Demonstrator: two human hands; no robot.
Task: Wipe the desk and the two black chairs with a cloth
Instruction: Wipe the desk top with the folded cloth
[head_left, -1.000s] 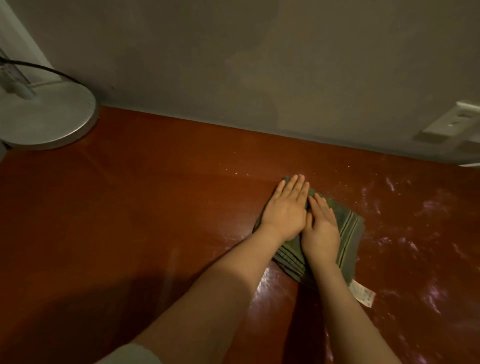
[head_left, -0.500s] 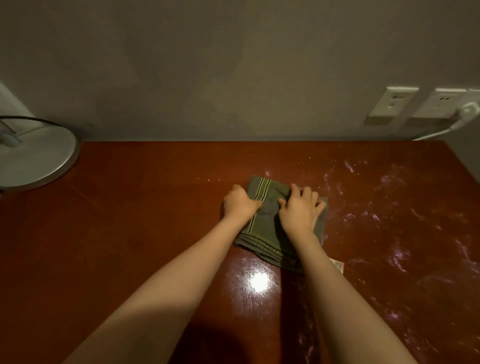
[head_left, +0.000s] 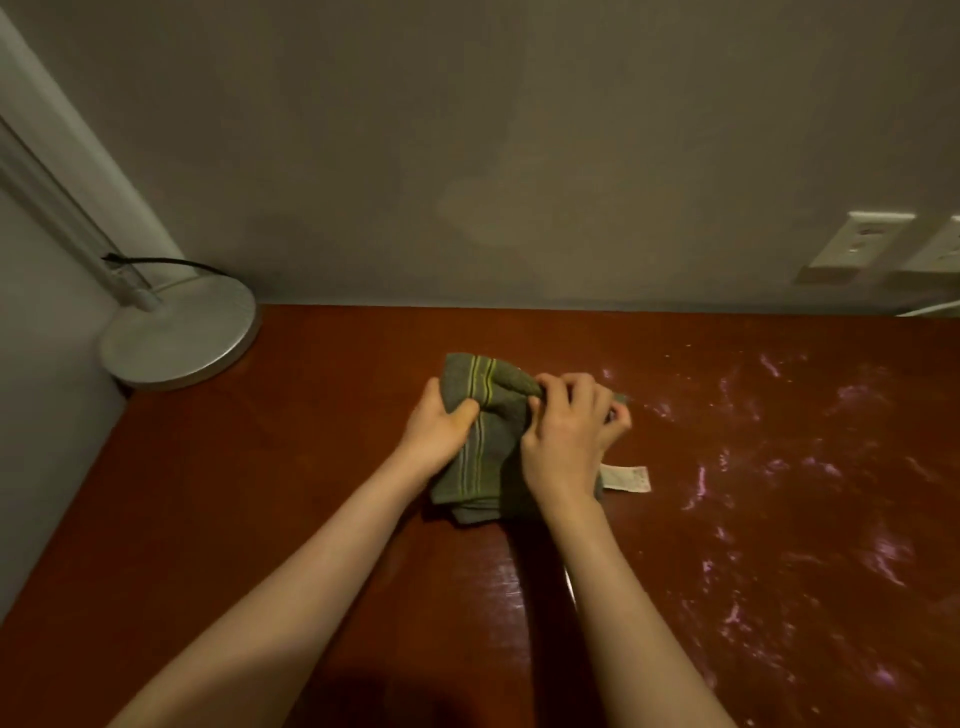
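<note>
A folded grey-green cloth with yellow stripes lies on the reddish-brown desk, near the middle and close to the wall. My left hand grips the cloth's left side, thumb curled over the stripes. My right hand pinches the cloth's upper right fold with curled fingers. A white label sticks out from under the cloth on the right. No chairs are in view.
A round white lamp base with a black cable stands at the desk's back left corner. Two wall sockets sit on the grey wall at the right. Pale smears cover the desk's right half.
Both hands went from pressing flat on the cloth to curling and gripping it. The cloth has bunched up between them, and the view has shifted.
</note>
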